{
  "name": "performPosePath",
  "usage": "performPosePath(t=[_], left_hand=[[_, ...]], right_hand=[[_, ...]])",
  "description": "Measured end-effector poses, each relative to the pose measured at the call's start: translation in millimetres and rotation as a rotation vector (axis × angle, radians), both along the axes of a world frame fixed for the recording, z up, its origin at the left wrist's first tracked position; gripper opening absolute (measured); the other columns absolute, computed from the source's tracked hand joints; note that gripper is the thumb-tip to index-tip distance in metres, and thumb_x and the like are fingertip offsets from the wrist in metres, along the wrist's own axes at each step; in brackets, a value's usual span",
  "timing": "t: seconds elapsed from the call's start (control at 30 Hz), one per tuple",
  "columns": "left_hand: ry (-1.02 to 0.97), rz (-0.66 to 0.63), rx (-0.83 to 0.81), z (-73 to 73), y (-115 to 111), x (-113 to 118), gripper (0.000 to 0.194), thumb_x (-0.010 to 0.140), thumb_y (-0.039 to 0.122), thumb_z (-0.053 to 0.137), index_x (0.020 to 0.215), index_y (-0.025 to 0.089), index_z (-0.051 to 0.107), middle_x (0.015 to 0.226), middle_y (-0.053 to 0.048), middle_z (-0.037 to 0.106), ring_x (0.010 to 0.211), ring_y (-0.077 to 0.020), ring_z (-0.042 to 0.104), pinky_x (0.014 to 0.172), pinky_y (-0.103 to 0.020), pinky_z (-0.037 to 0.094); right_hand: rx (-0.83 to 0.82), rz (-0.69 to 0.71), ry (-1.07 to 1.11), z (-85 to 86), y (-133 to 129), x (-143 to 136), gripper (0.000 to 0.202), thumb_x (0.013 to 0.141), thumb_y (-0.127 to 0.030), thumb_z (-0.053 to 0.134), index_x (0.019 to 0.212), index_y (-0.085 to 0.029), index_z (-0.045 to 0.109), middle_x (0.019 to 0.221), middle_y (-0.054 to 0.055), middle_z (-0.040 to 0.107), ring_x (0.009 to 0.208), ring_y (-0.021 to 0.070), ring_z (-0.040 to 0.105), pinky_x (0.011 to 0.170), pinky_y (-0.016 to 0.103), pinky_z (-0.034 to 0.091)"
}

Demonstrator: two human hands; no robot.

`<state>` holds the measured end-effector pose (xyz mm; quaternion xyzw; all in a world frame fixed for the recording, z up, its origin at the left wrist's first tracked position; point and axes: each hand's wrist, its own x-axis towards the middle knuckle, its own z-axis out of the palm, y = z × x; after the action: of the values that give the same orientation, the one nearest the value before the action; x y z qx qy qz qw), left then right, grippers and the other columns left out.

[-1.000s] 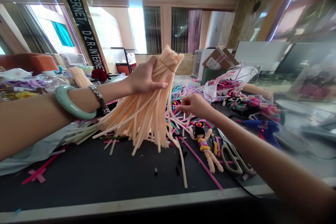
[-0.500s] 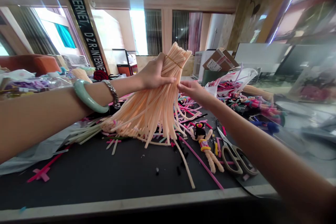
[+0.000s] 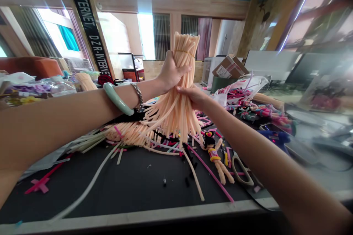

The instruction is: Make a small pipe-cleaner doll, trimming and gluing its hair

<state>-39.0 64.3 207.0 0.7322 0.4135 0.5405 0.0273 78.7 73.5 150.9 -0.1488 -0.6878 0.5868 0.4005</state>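
A thick bundle of peach pipe cleaners (image 3: 183, 46) stands upright above the table, a rubber band round its upper end and the lower ends fanned out. My left hand (image 3: 172, 71) is wrapped round it just below the band. Lower down, my right hand (image 3: 193, 95) closes on the same bundle from the right. Under it, more peach pipe cleaners (image 3: 132, 134) lie in a pile. A small pipe-cleaner doll (image 3: 214, 154) with black hair lies to the right, beside scissors (image 3: 242, 172) partly hidden by my right forearm.
Loose pink pipe cleaners (image 3: 211, 172) and scraps are strewn over the dark table (image 3: 116, 191). At right are a blue glue gun (image 3: 275, 137), several dolls and a plastic bag (image 3: 239, 88). A cardboard box (image 3: 230, 68) stands behind. Plastic packs crowd the left.
The bundle has risen and straightened from its tilt. My right hand has moved from its edge to wrap round it. A long pale pipe cleaner now lies towards the front left edge.
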Motion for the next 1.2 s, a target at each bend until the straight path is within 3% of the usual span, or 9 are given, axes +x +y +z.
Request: performPosePath(t=[0.17,0.43,0.57,0.67,0.8,1.0,1.2], left_hand=[[-0.079,0.120,0.069,-5.0,12.7,5.7,0.033,0.084,0.025,0.056,0.106,0.022,0.032,0.106,-0.007,0.047,0.104,-0.0239,0.051,0.085,-0.039,0.045],[-0.420,0.110,0.081,-15.0,37.3,5.0,0.031,0.080,0.029,0.062,0.089,0.023,0.033,0.094,-0.007,0.051,0.101,-0.0273,0.056,0.086,-0.039,0.045],[-0.415,0.195,0.017,-12.9,49.9,-0.3,0.031,0.079,0.030,0.062,0.091,0.023,0.034,0.097,-0.010,0.055,0.103,-0.0295,0.056,0.089,-0.042,0.045],[-0.429,0.249,-0.010,-10.5,63.7,-9.3,0.031,0.079,0.026,0.060,0.098,0.023,0.036,0.104,-0.011,0.056,0.112,-0.0323,0.052,0.094,-0.046,0.042],[-0.491,0.319,-0.065,-12.0,84.2,-24.8,0.036,0.078,0.022,0.059,0.107,0.023,0.037,0.110,-0.011,0.056,0.117,-0.0347,0.050,0.095,-0.052,0.041],[-0.558,0.388,-0.112,-14.9,105.3,-41.5,0.040,0.078,0.022,0.056,0.114,0.020,0.037,0.116,-0.014,0.056,0.115,-0.0344,0.053,0.095,-0.053,0.042],[-0.591,0.482,-0.104,-11.5,104.6,-45.9,0.039,0.080,0.021,0.054,0.114,0.017,0.038,0.116,-0.016,0.056,0.116,-0.0344,0.054,0.097,-0.051,0.042]], right_hand=[[-0.058,0.053,-0.004,-6.6,5.9,-6.6,0.039,0.063,-0.042,0.078,0.090,-0.019,0.063,0.085,0.007,0.073,0.091,0.0265,0.067,0.082,0.038,0.056],[-0.210,0.186,-0.043,-19.8,14.0,-7.2,0.031,0.063,-0.030,0.077,0.087,-0.018,0.063,0.085,0.002,0.071,0.083,0.0202,0.067,0.082,0.035,0.055],[-0.297,0.181,-0.092,-22.9,14.9,-6.2,0.020,0.076,-0.026,0.070,0.092,-0.016,0.062,0.086,0.003,0.068,0.083,0.0185,0.066,0.080,0.036,0.055],[-0.346,0.139,-0.156,-22.0,17.6,-6.5,0.021,0.089,-0.029,0.058,0.103,-0.014,0.060,0.098,0.005,0.064,0.084,0.0167,0.064,0.074,0.036,0.054],[-0.398,0.092,-0.250,-18.3,20.2,-7.8,0.025,0.091,-0.031,0.055,0.111,-0.015,0.057,0.107,0.006,0.061,0.086,0.0167,0.062,0.072,0.034,0.054],[-0.429,0.054,-0.273,-15.4,16.4,-13.4,0.020,0.092,-0.030,0.055,0.101,-0.013,0.059,0.087,0.002,0.064,0.067,0.0116,0.062,0.061,0.028,0.054],[-0.406,0.040,-0.186,-12.0,16.7,-20.8,0.020,0.090,-0.035,0.056,0.090,-0.015,0.059,0.061,-0.001,0.062,0.054,0.0123,0.061,0.057,0.024,0.056]])
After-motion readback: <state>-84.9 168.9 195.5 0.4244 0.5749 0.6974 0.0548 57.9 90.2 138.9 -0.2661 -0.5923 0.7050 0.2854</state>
